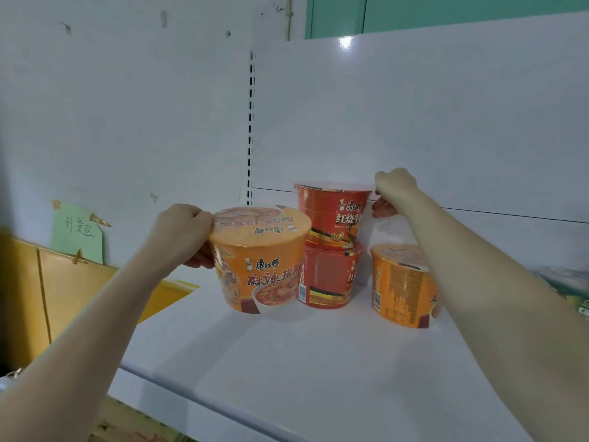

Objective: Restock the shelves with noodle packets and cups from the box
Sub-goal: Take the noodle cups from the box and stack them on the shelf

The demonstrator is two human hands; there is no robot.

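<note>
From the head camera, both forearms reach forward over the white shelf (287, 362). The left hand (181, 232) grips the rim of an orange noodle cup (261, 263) just left of the red stack, while the right hand (393, 193), wrist raised and fingers curled, pinches the right rim of the top red cup (333, 212), which sits on the bottom red cup (328, 275). Right of the stack a second orange cup (401, 285) is partly hidden behind the right forearm; far left of it stand a cardboard box (32, 282) and a green paper note (78, 231).
</note>
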